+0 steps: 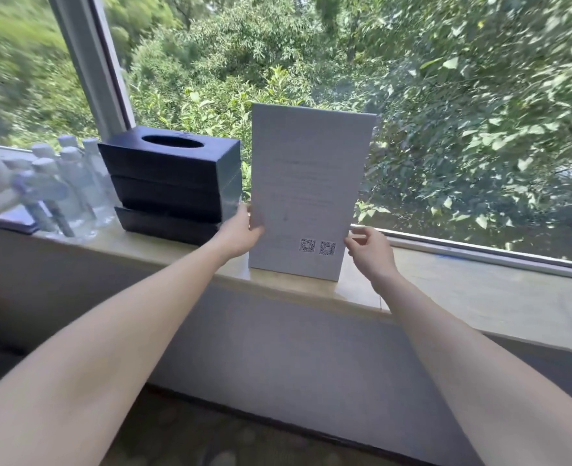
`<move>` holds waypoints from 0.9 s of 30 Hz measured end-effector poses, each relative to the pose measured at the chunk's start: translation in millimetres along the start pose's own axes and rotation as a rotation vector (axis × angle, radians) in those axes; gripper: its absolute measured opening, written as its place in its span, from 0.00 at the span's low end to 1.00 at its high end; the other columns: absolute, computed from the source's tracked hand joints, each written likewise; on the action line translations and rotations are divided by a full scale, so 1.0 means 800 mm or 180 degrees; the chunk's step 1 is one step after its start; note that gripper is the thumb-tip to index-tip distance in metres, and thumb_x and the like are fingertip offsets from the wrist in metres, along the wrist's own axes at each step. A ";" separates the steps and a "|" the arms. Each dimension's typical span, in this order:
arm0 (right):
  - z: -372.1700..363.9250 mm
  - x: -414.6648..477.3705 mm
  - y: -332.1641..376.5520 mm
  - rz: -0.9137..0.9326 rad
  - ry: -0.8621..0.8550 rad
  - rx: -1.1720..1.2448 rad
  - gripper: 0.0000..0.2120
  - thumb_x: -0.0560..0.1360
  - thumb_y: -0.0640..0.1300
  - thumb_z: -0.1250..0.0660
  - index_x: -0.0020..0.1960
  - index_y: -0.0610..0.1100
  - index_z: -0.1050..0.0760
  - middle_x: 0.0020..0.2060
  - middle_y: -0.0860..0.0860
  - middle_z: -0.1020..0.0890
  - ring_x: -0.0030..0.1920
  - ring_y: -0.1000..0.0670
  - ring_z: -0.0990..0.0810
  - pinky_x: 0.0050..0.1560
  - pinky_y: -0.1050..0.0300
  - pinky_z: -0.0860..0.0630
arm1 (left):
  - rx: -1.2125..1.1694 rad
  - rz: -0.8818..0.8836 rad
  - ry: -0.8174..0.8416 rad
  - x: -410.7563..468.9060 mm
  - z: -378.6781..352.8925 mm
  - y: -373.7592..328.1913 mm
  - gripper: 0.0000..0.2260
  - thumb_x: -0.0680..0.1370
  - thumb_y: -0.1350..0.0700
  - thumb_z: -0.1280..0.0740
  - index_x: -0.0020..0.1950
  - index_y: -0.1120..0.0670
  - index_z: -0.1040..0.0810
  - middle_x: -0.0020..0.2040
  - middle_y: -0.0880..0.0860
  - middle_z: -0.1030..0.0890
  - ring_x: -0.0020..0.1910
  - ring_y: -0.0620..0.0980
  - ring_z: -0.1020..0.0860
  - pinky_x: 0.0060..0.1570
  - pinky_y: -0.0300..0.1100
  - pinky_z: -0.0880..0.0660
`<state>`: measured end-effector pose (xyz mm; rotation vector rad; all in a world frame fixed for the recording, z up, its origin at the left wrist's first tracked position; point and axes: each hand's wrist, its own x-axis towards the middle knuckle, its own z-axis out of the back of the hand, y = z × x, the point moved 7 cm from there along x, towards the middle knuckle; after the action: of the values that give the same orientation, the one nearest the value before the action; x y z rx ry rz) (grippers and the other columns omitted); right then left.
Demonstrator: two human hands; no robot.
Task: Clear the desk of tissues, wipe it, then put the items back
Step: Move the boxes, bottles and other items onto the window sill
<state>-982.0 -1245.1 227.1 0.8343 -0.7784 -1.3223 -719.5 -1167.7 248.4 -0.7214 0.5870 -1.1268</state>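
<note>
A white upright sign card (306,193) with two QR codes near its bottom stands on the beige window sill (479,297). My left hand (240,233) grips the card's lower left edge, thumb on its front. My right hand (372,252) is at the card's lower right edge, fingers loosely curled beside it; whether it touches the card is unclear. To the left, a stack of three dark blue tissue boxes (173,183) sits on the sill, the top one showing an oval opening with no tissue sticking out.
Several clear water bottles (73,190) with white caps crowd the sill's far left, next to a dark flat item (14,222). A large window with trees outside runs behind the sill. A grey wall drops below the sill to a patterned carpet (210,442).
</note>
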 end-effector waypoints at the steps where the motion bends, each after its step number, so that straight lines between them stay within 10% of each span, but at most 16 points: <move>1: -0.003 -0.001 -0.005 -0.0050 0.0081 -0.0204 0.15 0.77 0.47 0.34 0.62 0.44 0.25 0.53 0.47 0.17 0.55 0.43 0.19 0.58 0.42 0.23 | 0.0081 0.0007 0.0021 -0.003 -0.002 0.003 0.24 0.81 0.51 0.36 0.74 0.54 0.39 0.67 0.52 0.26 0.64 0.54 0.26 0.64 0.49 0.29; 16: -0.046 -0.034 0.035 0.0117 0.0790 -0.2219 0.08 0.66 0.45 0.38 0.40 0.43 0.22 0.36 0.48 0.16 0.39 0.44 0.17 0.44 0.50 0.18 | 0.0905 -0.0145 -0.0023 -0.067 0.036 0.059 0.23 0.79 0.53 0.36 0.74 0.53 0.35 0.70 0.52 0.29 0.68 0.50 0.29 0.67 0.48 0.31; 27: -0.244 -0.110 0.163 0.1502 0.2389 -0.2087 0.14 0.76 0.50 0.33 0.61 0.53 0.23 0.54 0.55 0.18 0.54 0.50 0.20 0.56 0.55 0.24 | 0.1337 0.0131 -0.0255 -0.130 0.139 0.144 0.24 0.81 0.51 0.37 0.76 0.52 0.37 0.73 0.51 0.32 0.70 0.50 0.30 0.68 0.50 0.31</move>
<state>-757.2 -1135.2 241.5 0.4987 0.0756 -0.6720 -603.7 -1016.4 237.7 -0.3872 0.2809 -1.1304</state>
